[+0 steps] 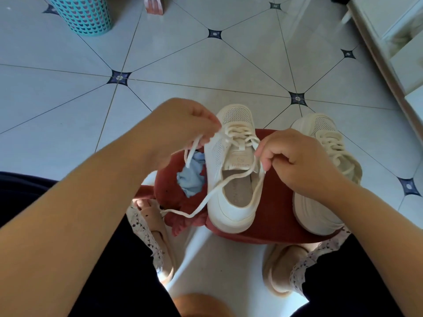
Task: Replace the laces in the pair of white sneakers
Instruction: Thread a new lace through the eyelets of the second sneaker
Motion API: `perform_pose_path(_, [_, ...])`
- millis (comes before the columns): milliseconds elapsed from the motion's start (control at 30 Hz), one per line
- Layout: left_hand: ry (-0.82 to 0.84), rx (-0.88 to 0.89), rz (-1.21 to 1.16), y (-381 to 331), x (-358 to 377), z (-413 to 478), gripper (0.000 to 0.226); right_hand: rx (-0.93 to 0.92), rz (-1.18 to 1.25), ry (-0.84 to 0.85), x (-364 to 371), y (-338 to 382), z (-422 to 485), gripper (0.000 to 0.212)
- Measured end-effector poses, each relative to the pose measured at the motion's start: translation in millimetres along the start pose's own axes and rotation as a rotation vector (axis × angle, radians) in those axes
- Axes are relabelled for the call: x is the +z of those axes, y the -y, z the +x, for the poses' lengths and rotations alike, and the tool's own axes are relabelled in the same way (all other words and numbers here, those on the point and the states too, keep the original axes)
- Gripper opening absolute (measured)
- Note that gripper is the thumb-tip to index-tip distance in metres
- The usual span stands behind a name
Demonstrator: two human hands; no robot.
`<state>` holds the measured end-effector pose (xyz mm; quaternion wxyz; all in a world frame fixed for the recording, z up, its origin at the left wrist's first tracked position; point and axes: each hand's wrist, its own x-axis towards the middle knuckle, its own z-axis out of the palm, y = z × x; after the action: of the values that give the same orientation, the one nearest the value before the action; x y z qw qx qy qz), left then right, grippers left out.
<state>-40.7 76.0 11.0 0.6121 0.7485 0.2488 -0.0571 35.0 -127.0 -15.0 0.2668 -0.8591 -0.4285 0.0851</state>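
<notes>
The big tiled floor [68, 99] is all around us. In the middle of it stands a red stool [274, 202], and both white sneakers sit on top.

The first sneaker [229, 209] is in the middle, with its toe pointing to twelve o'clock. The second sneaker [320, 209] is just beside it at three o'clock, and it looks laced up already. A blue cloth [190, 179] lies at nine o'clock from the first sneaker.

Our left hand [180, 124] is at ten o'clock from the first sneaker. Its fingers are curled and pinch one end of the lace [215, 191]. Our right hand [295, 156] is at two o'clock. Its fingers are curled too, and they pinch the other end. That end droops across the shoe's opening and trails off toward seven o'clock.

The lace crisscrosses the front of the first sneaker, so we think we are almost done lacing this one. Next, we think, we must pull both ends snug and even. Then we poke them through the top holes or tie a bow. We cannot tell if any holes are left.
</notes>
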Motion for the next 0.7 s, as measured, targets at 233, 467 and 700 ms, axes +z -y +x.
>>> perform_pose_path(233, [0.146,-0.088,-0.687,-1,14,4,0.020,0.192,0.164,-0.100,1,8,9,0.020])
perform_pose_path(467, [0.211,-0.079,-1.111,-10,20,8,0.021,0.158,0.238,0.106,5,39,33,0.013])
perform_pose_path(700, [0.151,-0.081,-1.145,-11,22,17,0.021,0.274,0.472,0.133,7,39,44,0.018])
